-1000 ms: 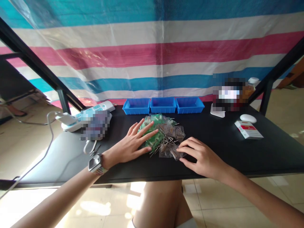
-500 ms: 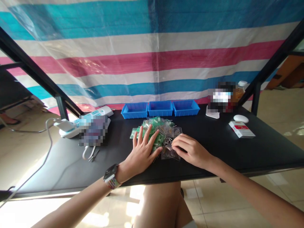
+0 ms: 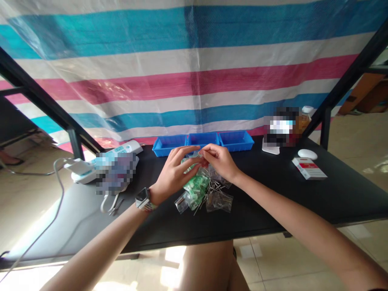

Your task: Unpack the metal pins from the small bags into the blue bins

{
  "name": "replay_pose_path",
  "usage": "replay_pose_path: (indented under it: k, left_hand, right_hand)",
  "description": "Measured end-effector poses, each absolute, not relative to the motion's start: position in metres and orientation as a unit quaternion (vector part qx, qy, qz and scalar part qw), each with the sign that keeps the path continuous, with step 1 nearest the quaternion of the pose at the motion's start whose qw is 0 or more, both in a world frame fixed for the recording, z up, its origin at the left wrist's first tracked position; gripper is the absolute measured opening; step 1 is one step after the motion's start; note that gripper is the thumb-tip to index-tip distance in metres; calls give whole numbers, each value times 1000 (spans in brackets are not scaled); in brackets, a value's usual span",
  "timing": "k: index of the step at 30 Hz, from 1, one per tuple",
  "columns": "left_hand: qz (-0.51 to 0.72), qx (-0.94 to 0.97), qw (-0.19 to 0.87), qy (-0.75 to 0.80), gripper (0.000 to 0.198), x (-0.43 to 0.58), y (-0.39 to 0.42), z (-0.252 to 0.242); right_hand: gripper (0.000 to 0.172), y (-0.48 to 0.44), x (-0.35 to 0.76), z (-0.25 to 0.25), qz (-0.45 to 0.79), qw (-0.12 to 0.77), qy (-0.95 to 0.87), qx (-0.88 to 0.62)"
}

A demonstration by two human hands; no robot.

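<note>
My left hand (image 3: 178,166) is over the far left side of a pile, its fingers stretched forward and thumb apart. Close against its fingertips, my right hand (image 3: 220,161) is closed in a pinch; what lies between its fingers is too small to make out. Below them are green plastic packets (image 3: 197,186) and a loose heap of thin metal pins (image 3: 214,186). Clear small bags (image 3: 218,201) with pins inside lie at the near right of the pile, and another clear bag (image 3: 182,203) lies at its near left.
Three blue bins (image 3: 169,145) stand in a row behind the pile, against a striped sheet (image 3: 136,89). On the left lie a power strip (image 3: 127,148) and cables. To the right are a red-and-white box (image 3: 309,169), a white oval object (image 3: 307,154) and a bottle (image 3: 305,117).
Both hands have moved away from me and come together above the far part of the pile. My left hand has lifted off the green packets, which have shifted nearer to me.
</note>
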State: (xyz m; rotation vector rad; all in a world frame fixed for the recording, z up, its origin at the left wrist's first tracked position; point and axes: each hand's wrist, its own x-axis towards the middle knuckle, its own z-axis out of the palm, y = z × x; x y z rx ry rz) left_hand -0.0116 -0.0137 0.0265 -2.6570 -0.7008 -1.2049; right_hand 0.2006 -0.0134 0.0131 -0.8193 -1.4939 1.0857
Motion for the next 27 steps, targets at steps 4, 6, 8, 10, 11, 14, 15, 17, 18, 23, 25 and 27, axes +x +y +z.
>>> replay_pose_path:
  k: [4,6,8,10,11,14,15,17,18,23,25,27]
  left_hand:
    - [-469,-833,-49,-290,14,-10,2,19]
    - [-496,-788,-135,-338,19,-10,6,10]
    - [-504,-755,-208,-365,23,-10,7,2]
    - [-508,-733,-260,-371,26,-8,8,-3]
    - [-512,-721,-285,-370,27,-7,8,-3]
    - [-527,-681,-366,-354,34,-4,8,-1]
    - [-524,-673,-390,-347,37,-3,7,0]
    - [-506,-671,-420,-341,39,-5,7,1]
    - [-497,-679,-421,-340,38,-6,7,1]
    - [-487,-794,-200,-303,28,-20,9,1]
    - [-471,-838,-82,-264,35,-24,11,3]
    - [-448,-864,-7,-229,41,-26,13,7]
  right_hand:
    - [38,-10,202,9,403,541,-654,-342]
    - [31,-14,205,5,355,536,-690,-333]
    - [36,-19,207,2,315,527,-720,-322]
    - [50,-23,208,0,269,517,-753,-306]
    - [55,-25,208,0,238,508,-774,-294]
    - [51,-24,211,2,138,471,-830,-264]
    - [43,-23,212,2,115,471,-833,-265]
    - [24,-21,213,2,95,491,-819,-281]
    - [17,-20,213,2,95,504,-807,-293]
    - [22,-19,211,-2,239,551,-715,-359]
    - [29,-18,210,-4,345,549,-663,-374]
    - [38,-17,209,-5,418,546,-619,-380]
